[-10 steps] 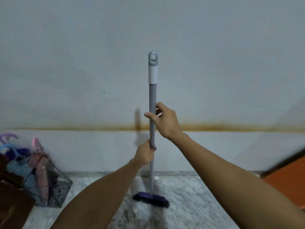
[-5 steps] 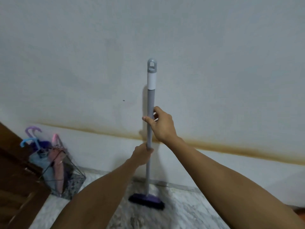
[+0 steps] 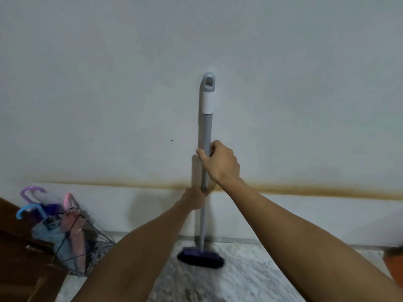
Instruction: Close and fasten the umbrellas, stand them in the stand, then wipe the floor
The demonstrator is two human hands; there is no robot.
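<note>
A grey mop handle (image 3: 207, 127) with a white collar and a hanging loop stands upright against the white wall. Its purple mop head (image 3: 200, 259) rests on the marble floor (image 3: 250, 280) by the skirting. My right hand (image 3: 220, 163) grips the handle at mid height. My left hand (image 3: 195, 199) grips it lower down. At the lower left, a black wire umbrella stand (image 3: 87, 245) holds closed umbrellas: a blue one with a blue hooked handle (image 3: 28, 211), a purple-handled one (image 3: 31, 191) and a pink one (image 3: 74, 232).
A dark wooden piece of furniture (image 3: 19, 264) fills the lower left corner beside the stand. A brown stain line (image 3: 316, 190) runs along the wall. Something orange (image 3: 393, 267) shows at the right edge.
The view has swung and levelled, so the wall stain now runs horizontal. The mop handle stands closer to the wall, near its shadow. Both hands keep their grip.
</note>
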